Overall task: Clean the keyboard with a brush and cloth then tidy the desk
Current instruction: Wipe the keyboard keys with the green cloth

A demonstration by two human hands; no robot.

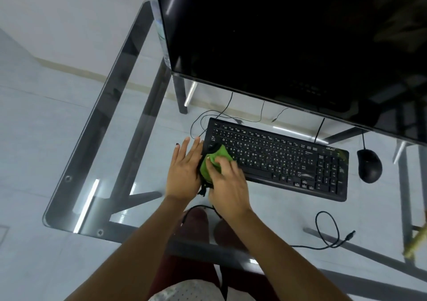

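Observation:
A black keyboard (284, 159) lies on the glass desk (97, 152) under a large dark monitor. Over the keyboard's near left corner a green cloth with black edging (211, 163) is bunched between my two hands. My right hand (227, 182) presses on the cloth with fingers curled onto it. Flat at the cloth's left side rests my left hand (186, 169), its fingers straight and spread. No brush shows in this view.
A black mouse (369, 165) sits right of the keyboard. The monitor (288, 41) overhangs the back of the desk. A loose black cable with a plug (330, 233) loops at the near right. Thin wires trail behind the keyboard. A yellowish object (416, 243) pokes in at the right edge.

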